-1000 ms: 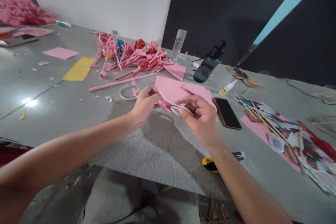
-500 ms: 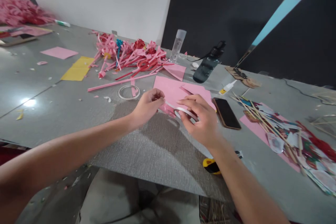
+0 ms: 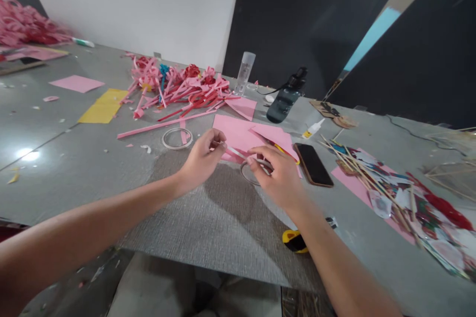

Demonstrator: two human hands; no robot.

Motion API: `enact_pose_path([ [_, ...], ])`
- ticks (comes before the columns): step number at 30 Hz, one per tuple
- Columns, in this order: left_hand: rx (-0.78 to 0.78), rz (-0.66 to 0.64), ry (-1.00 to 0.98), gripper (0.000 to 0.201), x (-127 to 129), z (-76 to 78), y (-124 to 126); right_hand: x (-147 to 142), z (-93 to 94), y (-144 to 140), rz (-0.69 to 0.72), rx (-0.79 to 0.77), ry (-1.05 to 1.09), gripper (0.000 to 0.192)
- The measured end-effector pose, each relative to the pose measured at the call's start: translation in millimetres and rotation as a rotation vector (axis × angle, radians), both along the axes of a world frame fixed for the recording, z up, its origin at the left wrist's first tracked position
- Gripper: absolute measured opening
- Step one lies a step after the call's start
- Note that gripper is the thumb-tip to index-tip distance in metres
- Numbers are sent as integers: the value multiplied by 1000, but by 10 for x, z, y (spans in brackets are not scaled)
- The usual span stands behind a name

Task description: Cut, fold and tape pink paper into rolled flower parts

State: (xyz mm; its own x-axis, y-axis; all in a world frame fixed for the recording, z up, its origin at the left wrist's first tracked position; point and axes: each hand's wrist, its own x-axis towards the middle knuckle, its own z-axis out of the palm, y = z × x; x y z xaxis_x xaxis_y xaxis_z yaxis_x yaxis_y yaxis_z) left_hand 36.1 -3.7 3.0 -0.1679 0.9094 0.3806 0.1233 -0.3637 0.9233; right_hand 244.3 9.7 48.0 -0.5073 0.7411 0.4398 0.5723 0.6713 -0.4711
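Note:
Between my hands a short white strip of tape (image 3: 235, 151) is stretched. My left hand (image 3: 204, 155) pinches its free end between thumb and fingers. A thin roll of tape (image 3: 245, 174) hangs from my right hand (image 3: 277, 173), whose fingers close on its upper edge. Behind and under the hands lie pink paper sheets (image 3: 234, 129), one with a lifted fold. A second tape roll (image 3: 177, 138) rests flat on the table left of my left hand, over a pink strip. Near my right forearm lies a yellow and black cutter (image 3: 295, 241).
Pink and red paper-strip flowers (image 3: 186, 86) are heaped at the back. A clear bottle (image 3: 245, 73), dark bottle (image 3: 285, 99), glue bottle (image 3: 313, 129) and phone (image 3: 314, 164) stand or lie behind and right. Sticks and scraps (image 3: 394, 193) cover the right side; yellow paper (image 3: 103, 106) lies left.
The tape roll in my right hand has turned from nearly edge-on to hanging with its ring showing. My left hand still pinches the tape end. The whole view has shifted slightly.

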Motion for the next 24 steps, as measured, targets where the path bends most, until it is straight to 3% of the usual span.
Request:
enact_pose_path([
  [6,48,37,27,9,-18,-6,-3,20,45,32,-47,-67,11,14],
  [14,16,90,225,18,-51,-18,-2,51,35,61,-115,-75,-112,14],
  [24,-89,-56,345,31,-58,-78,36,124,11,156,-161,14,-151,12],
])
